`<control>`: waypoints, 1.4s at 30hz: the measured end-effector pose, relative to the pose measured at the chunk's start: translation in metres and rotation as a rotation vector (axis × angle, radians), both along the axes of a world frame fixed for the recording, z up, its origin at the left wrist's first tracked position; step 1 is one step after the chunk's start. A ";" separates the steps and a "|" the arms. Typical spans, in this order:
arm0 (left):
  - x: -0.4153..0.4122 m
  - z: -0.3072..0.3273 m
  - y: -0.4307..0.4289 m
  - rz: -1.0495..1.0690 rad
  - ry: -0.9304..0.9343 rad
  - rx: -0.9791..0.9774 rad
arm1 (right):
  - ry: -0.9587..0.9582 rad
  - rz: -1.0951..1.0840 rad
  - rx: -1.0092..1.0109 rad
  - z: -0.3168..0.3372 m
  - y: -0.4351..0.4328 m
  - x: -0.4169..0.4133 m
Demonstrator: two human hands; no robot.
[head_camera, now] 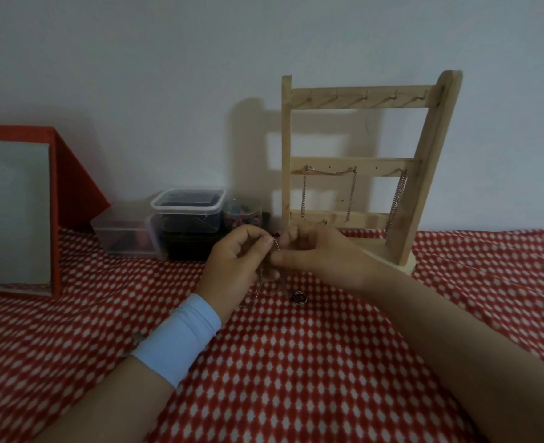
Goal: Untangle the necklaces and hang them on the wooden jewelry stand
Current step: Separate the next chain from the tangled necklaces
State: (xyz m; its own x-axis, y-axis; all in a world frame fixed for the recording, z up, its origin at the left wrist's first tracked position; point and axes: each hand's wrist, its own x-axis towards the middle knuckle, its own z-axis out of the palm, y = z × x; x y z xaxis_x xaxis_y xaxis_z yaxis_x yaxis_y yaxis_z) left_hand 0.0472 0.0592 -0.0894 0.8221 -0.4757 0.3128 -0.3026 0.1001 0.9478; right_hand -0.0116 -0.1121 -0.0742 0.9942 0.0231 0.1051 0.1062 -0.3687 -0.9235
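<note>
A thin silver necklace is pinched between both hands just above the cloth, in front of the foot of the wooden jewelry stand. The left hand has thumb and forefinger closed on the chain, and the right hand meets it fingertip to fingertip, clamped on the same short stretch — the rest of the chain trails down under the left palm onto the red patterned cloth. A small ring lies on the cloth just below the hands. On the stand's middle bar one chain is draped between two hooks, and another chain hangs at the right. Further left sit clear plastic boxes, a small jar and a red box against the wall — a pale blue wristband wraps the left forearm.
</note>
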 end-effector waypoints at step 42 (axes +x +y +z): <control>-0.036 -0.008 0.050 0.007 -0.577 0.987 | 0.202 -0.065 -0.636 -0.001 0.005 -0.087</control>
